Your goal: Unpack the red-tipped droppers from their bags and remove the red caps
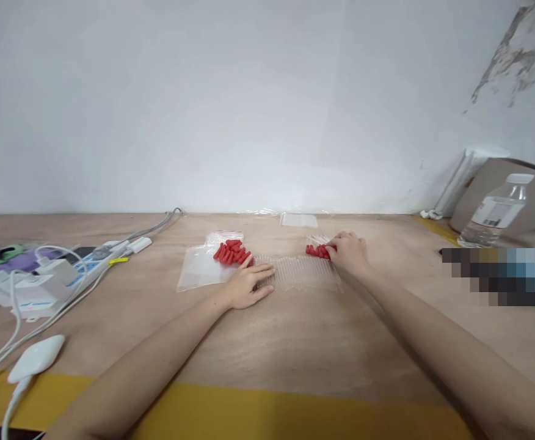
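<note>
My left hand lies flat with fingers stretched out on the left end of a row of clear plastic tubes, just below a loose pile of red caps. The pile rests on a clear plastic bag. My right hand is at the row's far right corner, fingers curled and pinched on a red cap, beside a short line of red caps fitted on tube ends.
A power strip with white adapters and cables lies at the left, a white charger near the front edge. A water bottle and cardboard stand at the right. Another clear bag lies by the wall.
</note>
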A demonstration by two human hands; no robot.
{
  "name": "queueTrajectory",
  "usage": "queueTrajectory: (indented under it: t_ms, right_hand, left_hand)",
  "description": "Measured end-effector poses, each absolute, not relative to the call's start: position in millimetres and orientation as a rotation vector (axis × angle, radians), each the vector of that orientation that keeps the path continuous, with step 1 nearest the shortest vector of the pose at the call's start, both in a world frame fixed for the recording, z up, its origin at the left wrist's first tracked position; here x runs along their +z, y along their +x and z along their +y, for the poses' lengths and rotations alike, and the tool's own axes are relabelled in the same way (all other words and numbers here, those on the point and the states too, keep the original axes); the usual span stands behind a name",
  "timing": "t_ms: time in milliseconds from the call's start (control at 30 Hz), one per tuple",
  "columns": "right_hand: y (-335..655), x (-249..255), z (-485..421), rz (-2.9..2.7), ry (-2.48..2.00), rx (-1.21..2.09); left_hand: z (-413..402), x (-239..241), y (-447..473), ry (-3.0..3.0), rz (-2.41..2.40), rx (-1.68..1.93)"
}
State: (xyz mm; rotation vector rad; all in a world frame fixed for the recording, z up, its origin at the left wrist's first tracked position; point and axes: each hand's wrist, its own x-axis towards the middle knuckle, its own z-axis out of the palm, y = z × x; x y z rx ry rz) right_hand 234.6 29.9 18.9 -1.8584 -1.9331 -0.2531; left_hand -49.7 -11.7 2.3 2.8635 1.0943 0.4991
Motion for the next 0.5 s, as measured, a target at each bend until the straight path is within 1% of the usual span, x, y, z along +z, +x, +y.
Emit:
queueTrajectory:
  t_ms: [167, 333, 500]
  right_hand:
    - [232, 15, 30, -1.888, -1.867, -0.320]
    - [230, 7, 36, -1.885, -1.848, -0.341]
    - [228, 5, 37, -1.765, -1.755, -0.408]
  left_hand:
    - [-13, 5, -59, 2.897, 1.130, 0.479]
    - [-12, 13, -78, 2.986, 1.013, 0.362]
    - [-5, 13, -88, 3.002, 1.053, 0.394]
